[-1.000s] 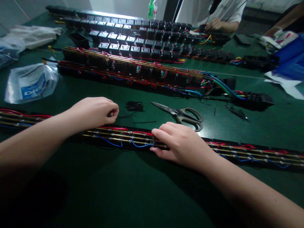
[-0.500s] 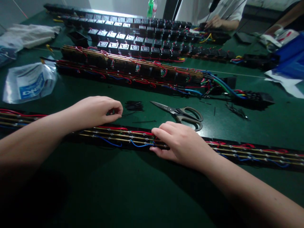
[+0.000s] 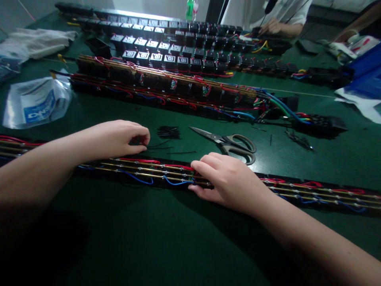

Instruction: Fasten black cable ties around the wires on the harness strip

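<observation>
My left hand (image 3: 126,137) is above the far edge of a long black strip assembly (image 3: 139,170), thumb and index finger curled together at the end of a thin black cable tie (image 3: 159,144). Another cable tie (image 3: 183,152) lies flat beside it, close to a small bundle of black ties (image 3: 168,132). My right hand (image 3: 223,176) grips the assembly across its width, thumb on the near side and fingers on the far side. Brass rods, red wires and blue wires run along the assembly's top. Scissors (image 3: 223,141) lie just beyond my right hand, blades pointing left.
Two wired bars (image 3: 166,89) lie farther back, with rows of black square modules (image 3: 184,61) behind them. A clear plastic bag (image 3: 38,103) is at left, black scraps (image 3: 299,140) at right. Across the table, a co-worker's hand (image 3: 270,27) is beside a tool.
My left hand has shifted slightly right, then back left, and the thin tie at its fingertips has moved with it. My right hand stays on the assembly.
</observation>
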A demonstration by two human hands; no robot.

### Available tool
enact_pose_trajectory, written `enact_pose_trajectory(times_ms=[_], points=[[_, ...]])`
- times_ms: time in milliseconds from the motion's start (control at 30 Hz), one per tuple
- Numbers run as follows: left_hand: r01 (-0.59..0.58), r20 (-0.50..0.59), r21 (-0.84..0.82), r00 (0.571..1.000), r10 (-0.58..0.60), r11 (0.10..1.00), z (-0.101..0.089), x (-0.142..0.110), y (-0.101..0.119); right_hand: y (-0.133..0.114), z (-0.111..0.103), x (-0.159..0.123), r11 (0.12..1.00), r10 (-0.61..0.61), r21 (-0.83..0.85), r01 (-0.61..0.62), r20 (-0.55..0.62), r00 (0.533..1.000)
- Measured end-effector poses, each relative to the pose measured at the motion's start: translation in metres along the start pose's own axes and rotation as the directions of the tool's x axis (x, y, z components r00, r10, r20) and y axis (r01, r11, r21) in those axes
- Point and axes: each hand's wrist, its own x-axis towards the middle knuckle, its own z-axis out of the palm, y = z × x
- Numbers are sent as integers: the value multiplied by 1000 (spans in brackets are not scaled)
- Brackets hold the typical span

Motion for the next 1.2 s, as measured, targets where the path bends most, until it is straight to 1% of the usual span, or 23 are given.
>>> enact_pose_trajectory(times_ms=[133,233,467,533,633,700,867,1067,1133,1200], points=[[41,13,-7,999,-41,999,-4,-4,-1,0,-1,-1,1000,-1,2,1,-4,1000],[72,27,19,997,-72,997,-5,-4,-4,-1,-1,-1,1000,1,1,-1,-5,1000],[69,50,20,996,-70,997,1,2,-6,0,-1,-1,1000,4,9,-4,8,1000],[57,33,20,998,-58,998,0,1,-4,0,-1,-1,1000,5,10,-5,12,1000],[30,-22,13,999,-30,999,-3,-1,1,-1,-1,0,1000,9,13,-10,22,1000],[26,-34,-2,999,-26,1000,-2,-2,3,-1,-1,0,1000,13,13,-14,32,999],[64,-42,4,997,-63,998,3,4,3,-1,-1,0,1000,10,7,-11,24,1000],[80,-122,17,989,-77,997,3,8,6,0,0,0,1000,6,-2,-6,5,1000],[70,-139,-15,988,-72,997,0,7,7,-1,0,0,1000,6,-1,-6,4,1000],[65,-126,-66,989,-73,996,-1,6,6,0,0,0,1000,8,0,-8,10,1000]])
